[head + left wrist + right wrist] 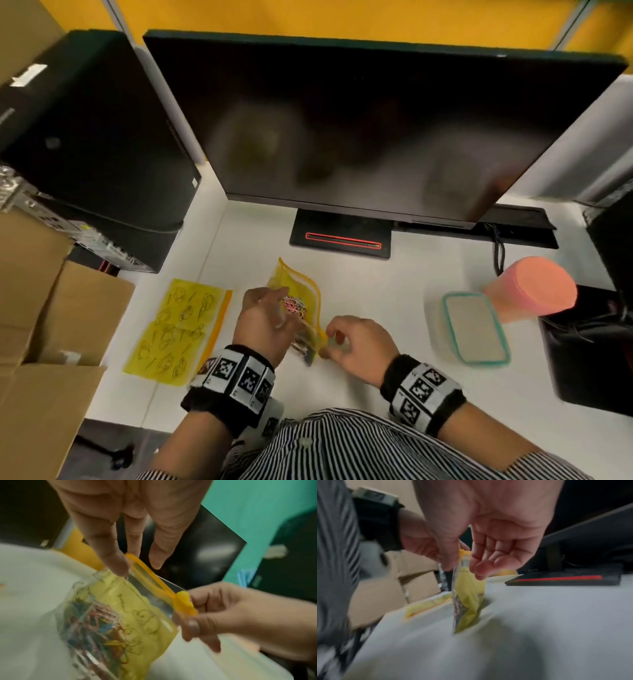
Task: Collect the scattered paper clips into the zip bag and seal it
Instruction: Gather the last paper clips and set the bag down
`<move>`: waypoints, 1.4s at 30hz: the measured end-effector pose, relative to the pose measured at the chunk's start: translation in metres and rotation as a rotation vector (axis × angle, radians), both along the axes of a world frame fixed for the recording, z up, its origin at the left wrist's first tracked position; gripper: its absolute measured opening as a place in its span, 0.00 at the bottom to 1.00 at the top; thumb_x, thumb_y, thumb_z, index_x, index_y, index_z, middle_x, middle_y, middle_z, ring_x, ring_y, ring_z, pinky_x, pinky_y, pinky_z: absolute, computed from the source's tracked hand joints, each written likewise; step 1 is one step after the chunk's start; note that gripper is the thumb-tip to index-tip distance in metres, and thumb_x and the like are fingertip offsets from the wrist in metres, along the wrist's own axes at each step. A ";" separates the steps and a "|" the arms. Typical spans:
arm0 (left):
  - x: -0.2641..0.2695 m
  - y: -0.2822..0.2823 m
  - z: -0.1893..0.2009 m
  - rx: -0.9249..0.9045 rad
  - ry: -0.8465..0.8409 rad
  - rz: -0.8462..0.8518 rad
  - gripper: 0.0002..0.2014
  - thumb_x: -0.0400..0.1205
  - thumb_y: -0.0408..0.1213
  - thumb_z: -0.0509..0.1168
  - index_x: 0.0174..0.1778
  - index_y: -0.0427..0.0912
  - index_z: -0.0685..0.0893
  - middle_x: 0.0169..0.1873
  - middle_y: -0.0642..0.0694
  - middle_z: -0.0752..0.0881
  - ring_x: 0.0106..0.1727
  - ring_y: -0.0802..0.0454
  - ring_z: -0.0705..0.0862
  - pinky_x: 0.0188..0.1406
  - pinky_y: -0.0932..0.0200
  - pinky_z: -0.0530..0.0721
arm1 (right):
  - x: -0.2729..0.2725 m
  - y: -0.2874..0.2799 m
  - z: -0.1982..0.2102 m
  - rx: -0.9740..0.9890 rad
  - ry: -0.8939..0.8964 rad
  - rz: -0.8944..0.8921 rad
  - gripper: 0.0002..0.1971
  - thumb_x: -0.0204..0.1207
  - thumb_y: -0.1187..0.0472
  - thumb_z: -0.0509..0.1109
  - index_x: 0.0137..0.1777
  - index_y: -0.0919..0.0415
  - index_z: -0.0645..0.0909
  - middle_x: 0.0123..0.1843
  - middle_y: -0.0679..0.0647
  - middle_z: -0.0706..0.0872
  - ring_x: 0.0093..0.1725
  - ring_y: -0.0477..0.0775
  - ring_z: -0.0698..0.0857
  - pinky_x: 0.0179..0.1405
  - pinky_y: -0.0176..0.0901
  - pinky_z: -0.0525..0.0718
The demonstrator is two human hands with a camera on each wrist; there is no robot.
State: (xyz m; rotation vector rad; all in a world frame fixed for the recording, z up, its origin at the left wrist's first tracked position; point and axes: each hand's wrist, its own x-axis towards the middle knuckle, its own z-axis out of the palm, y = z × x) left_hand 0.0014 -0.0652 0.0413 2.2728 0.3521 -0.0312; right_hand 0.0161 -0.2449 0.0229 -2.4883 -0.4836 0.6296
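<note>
A yellow zip bag (pixel 301 284) stands upright on the white desk (pixel 359 291), held between both hands. Coloured paper clips (pixel 295 305) lie bunched inside it; in the left wrist view the clips (pixel 92 622) show through the clear side. My left hand (pixel 274 310) pinches the bag's top edge at its far end, fingertips (pixel 118 566) on the plastic by the orange zip track (pixel 147 573), which gapes apart. My right hand (pixel 330 339) pinches the orange slider (pixel 183 601) at the near end. In the right wrist view, the right hand (pixel 462 569) grips the bag (pixel 469 595) from above.
A second yellow zip bag (pixel 178 329) lies flat to the left. A lidded teal-rimmed container (pixel 476 329) and a pink cup (pixel 534 291) stand to the right, by a black tray (pixel 589 370). The monitor (pixel 359 130) and its stand (pixel 342 236) are behind; cardboard boxes (pixel 44 308) flank the left edge.
</note>
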 end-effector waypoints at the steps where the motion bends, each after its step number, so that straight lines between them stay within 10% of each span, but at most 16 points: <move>1: 0.001 -0.001 0.001 0.079 -0.023 -0.049 0.22 0.70 0.35 0.72 0.61 0.45 0.81 0.61 0.39 0.74 0.50 0.42 0.82 0.54 0.56 0.80 | 0.003 0.002 -0.004 0.029 -0.039 -0.034 0.12 0.73 0.48 0.69 0.46 0.56 0.81 0.45 0.52 0.87 0.46 0.57 0.83 0.41 0.44 0.75; 10: 0.021 -0.018 0.022 0.486 -0.158 -0.526 0.19 0.66 0.57 0.57 0.48 0.59 0.84 0.53 0.49 0.87 0.58 0.39 0.81 0.57 0.30 0.74 | 0.022 0.003 0.011 0.158 -0.243 -0.023 0.06 0.73 0.64 0.65 0.43 0.59 0.84 0.44 0.56 0.87 0.44 0.59 0.84 0.43 0.45 0.80; 14: 0.034 -0.020 0.014 0.495 -0.112 -0.618 0.21 0.72 0.56 0.48 0.38 0.55 0.86 0.40 0.55 0.88 0.58 0.50 0.80 0.71 0.37 0.48 | 0.019 -0.010 0.006 0.203 -0.221 -0.086 0.08 0.77 0.58 0.65 0.41 0.56 0.85 0.41 0.51 0.87 0.42 0.53 0.84 0.42 0.43 0.79; 18: 0.037 -0.028 0.009 0.575 0.035 -0.747 0.22 0.78 0.52 0.42 0.50 0.51 0.80 0.51 0.51 0.84 0.62 0.48 0.74 0.74 0.39 0.41 | 0.016 -0.019 -0.001 0.261 -0.154 -0.190 0.07 0.75 0.61 0.67 0.37 0.57 0.83 0.37 0.51 0.85 0.38 0.51 0.80 0.41 0.47 0.79; 21: 0.037 -0.028 0.008 0.634 0.046 -0.756 0.19 0.78 0.46 0.44 0.47 0.44 0.80 0.45 0.46 0.85 0.53 0.45 0.80 0.73 0.35 0.56 | 0.017 -0.026 -0.006 0.316 -0.096 -0.264 0.06 0.74 0.62 0.69 0.35 0.56 0.82 0.34 0.49 0.84 0.35 0.50 0.78 0.39 0.44 0.76; 27: 0.046 0.009 0.011 0.599 -0.003 -0.630 0.15 0.67 0.46 0.51 0.30 0.41 0.79 0.25 0.45 0.83 0.25 0.42 0.82 0.38 0.46 0.87 | 0.033 -0.046 -0.006 0.458 -0.001 -0.510 0.15 0.71 0.67 0.72 0.28 0.48 0.80 0.29 0.46 0.78 0.32 0.44 0.74 0.36 0.36 0.72; 32: 0.050 0.039 0.023 0.418 0.051 -0.479 0.20 0.68 0.53 0.48 0.42 0.44 0.77 0.41 0.46 0.80 0.33 0.40 0.80 0.30 0.57 0.71 | 0.042 -0.054 0.007 0.634 0.182 -0.590 0.15 0.76 0.72 0.66 0.29 0.58 0.76 0.28 0.54 0.78 0.31 0.53 0.80 0.33 0.36 0.78; 37: 0.068 0.033 0.007 0.407 -0.013 -0.350 0.08 0.76 0.34 0.61 0.51 0.40 0.78 0.51 0.40 0.80 0.44 0.36 0.81 0.39 0.49 0.79 | 0.065 -0.039 0.000 0.583 0.184 -0.731 0.14 0.80 0.66 0.60 0.34 0.50 0.75 0.39 0.58 0.84 0.31 0.58 0.84 0.25 0.33 0.78; 42: 0.048 -0.009 -0.022 0.463 0.036 -0.602 0.19 0.69 0.50 0.53 0.55 0.55 0.76 0.49 0.42 0.87 0.47 0.33 0.85 0.36 0.43 0.87 | 0.074 -0.079 0.005 0.304 -0.044 -0.720 0.03 0.78 0.54 0.67 0.49 0.47 0.76 0.46 0.56 0.87 0.43 0.61 0.85 0.49 0.51 0.84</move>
